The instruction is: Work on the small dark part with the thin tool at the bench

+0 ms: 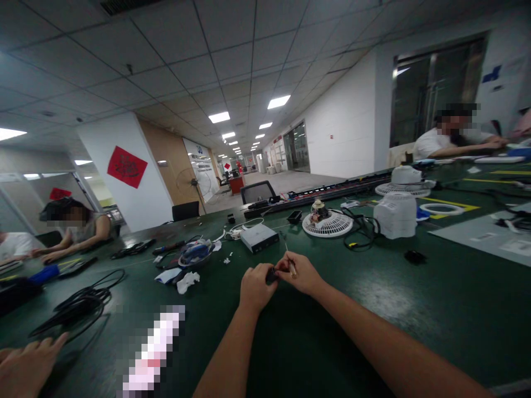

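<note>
Above the green tabletop (265, 354), both hands meet close together. My left hand (255, 287) is closed around a small dark part (271, 275), whose kind I cannot make out. My right hand (305, 273) grips a screwdriver (292, 268) with a clear amber handle, its thin shaft pointing up and away from me. The right fingertips reach the edge of the dark part. Just beyond the hands lies a grey metal box (259, 237), like a disc drive. A white fan grille (327, 223) with an exposed motor rests behind and to the right.
A white plastic housing (395, 214) and a black cable (362, 232) lie to the right. Left are a bowl of tools (194, 251), crumpled paper (188, 282) and a coiled black cable (85, 301). Another person's hand (31, 362) rests at lower left; other people sit around the table.
</note>
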The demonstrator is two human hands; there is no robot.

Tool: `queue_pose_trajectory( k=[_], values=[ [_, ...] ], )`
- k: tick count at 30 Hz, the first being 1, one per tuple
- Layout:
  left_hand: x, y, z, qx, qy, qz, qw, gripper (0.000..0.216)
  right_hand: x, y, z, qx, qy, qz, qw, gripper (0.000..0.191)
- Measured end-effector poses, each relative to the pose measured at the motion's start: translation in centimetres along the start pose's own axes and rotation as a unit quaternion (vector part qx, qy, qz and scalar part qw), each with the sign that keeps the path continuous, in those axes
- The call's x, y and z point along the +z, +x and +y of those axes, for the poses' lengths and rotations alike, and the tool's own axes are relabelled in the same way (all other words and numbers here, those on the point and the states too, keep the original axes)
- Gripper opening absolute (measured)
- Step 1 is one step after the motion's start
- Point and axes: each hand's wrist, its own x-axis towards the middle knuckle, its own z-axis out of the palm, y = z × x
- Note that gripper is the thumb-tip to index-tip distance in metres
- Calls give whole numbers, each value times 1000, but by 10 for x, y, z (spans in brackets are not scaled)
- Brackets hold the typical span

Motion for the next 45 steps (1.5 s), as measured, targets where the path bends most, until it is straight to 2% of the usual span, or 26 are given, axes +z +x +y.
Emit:
queue_pose_trajectory(
  k=[7,15,18,23,26,30,33,35,37,41,43,45],
  values=[
    [1,0,0,8,-26,24,999,20,-3,-1,-6,-28,-73,6,997,27],
    [3,-1,-3,49,-21,20,998,26,-3,1,-2,-6,-21,14,1000,29],
    [4,-2,-4,53,-18,30,998,27,-3,3,5,14,16,24,999,32],
    [6,-3,-4,69,-11,39,997,30,-3,6,15,57,162,-8,985,41],
    [6,-3,-4,81,-10,44,996,30,-2,7,18,69,183,-8,981,46],
    [6,-3,-5,105,-5,45,993,31,-3,8,23,77,156,-1,985,47],
    [5,-2,-5,125,-3,29,992,31,-8,8,25,75,143,-33,986,45],
    [3,-3,-3,134,-6,11,991,31,-15,7,22,66,100,-56,991,42],
    [1,-3,1,141,-9,-7,990,31,-22,6,15,40,-1,-55,998,38],
    [-2,-2,5,139,-9,-19,990,31,-32,4,-2,-19,-141,-46,989,30],
    [-2,-2,6,133,-7,-15,991,31,-30,4,-5,-35,-160,-35,986,30],
    [-1,-2,5,126,2,-8,992,30,-24,5,-3,-21,-143,-20,989,31]
  ],
)
